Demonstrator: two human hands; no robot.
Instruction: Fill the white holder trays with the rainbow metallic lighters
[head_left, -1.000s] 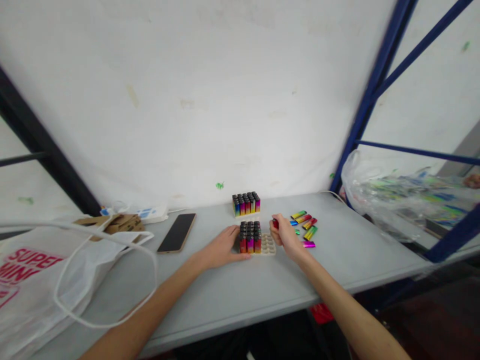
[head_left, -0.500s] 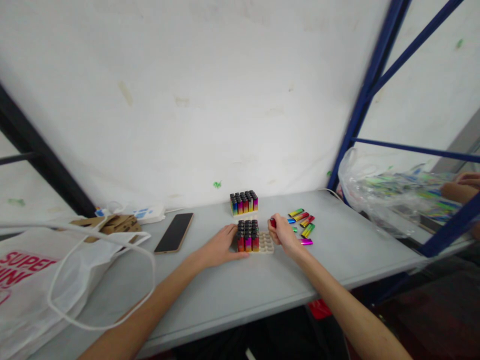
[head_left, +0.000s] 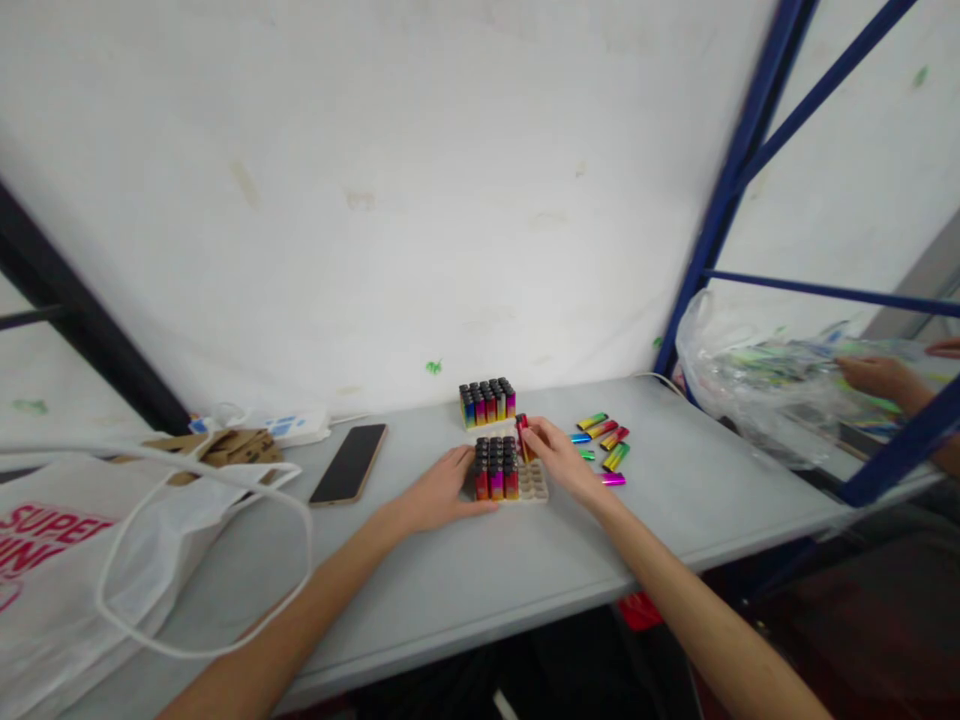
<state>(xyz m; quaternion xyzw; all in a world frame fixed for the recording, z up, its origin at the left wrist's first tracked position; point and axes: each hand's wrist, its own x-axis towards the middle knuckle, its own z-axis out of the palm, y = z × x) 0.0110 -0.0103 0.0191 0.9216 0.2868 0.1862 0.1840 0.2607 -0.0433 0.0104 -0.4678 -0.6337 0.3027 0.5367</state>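
Observation:
A pale tray of small sockets stands on the table, with several lighters upright in its left part. My left hand grips the tray's left side, thumb along the front edge and fingers behind. Over the tray's back right part, my right hand pinches a red-and-yellow lighter, held upright at the back of the filled rows. Whether its base sits in a socket I cannot tell. Several loose lighters in bright metallic colours lie right of my right hand.
Behind stands a second tray filled with lighters, close to the wall. A phone lies to the left, beside a white plastic bag and a looped white cable. Past the blue rack post, another person's hand is over plastic-wrapped items.
My right hand has moved left from beside the tray to over it, and the red lighter is now upright behind the open sockets. My left hand has stayed put.

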